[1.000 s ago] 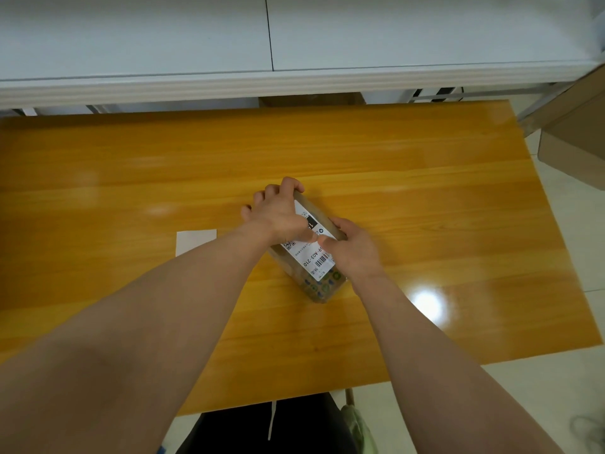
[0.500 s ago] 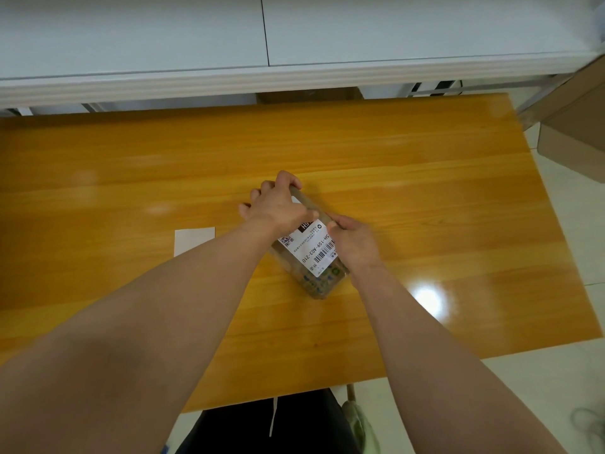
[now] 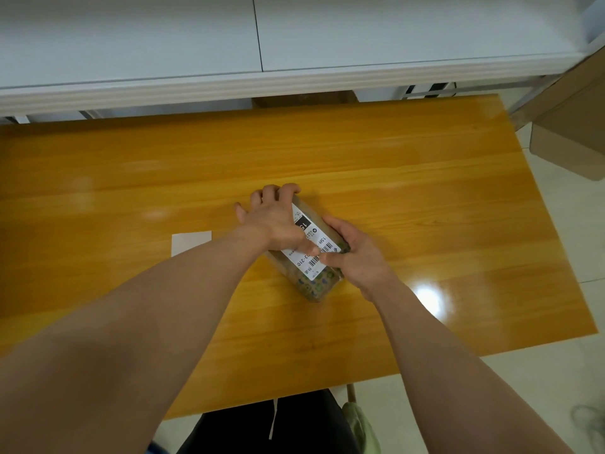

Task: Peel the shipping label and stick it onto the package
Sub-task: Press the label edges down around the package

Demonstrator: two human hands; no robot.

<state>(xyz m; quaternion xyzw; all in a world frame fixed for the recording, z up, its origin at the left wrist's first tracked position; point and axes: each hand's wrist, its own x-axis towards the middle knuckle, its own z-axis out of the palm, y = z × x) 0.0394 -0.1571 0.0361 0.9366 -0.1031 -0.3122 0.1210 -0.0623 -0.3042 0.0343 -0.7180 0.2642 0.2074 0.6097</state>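
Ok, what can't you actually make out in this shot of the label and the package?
Head view only:
- Shipping label: small print blurred; middle covered by left hand and right hand.
- Package: far end hidden under the left hand.
- White paper on the table: partly behind the left forearm.

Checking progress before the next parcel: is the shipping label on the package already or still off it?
On. The shipping label lies flat across the package top, with the left hand and right hand pressing it.

We count one package (image 3: 309, 260), one shipping label (image 3: 314, 245), one white paper slip (image 3: 191, 243), two hands, one counter (image 3: 425, 208).
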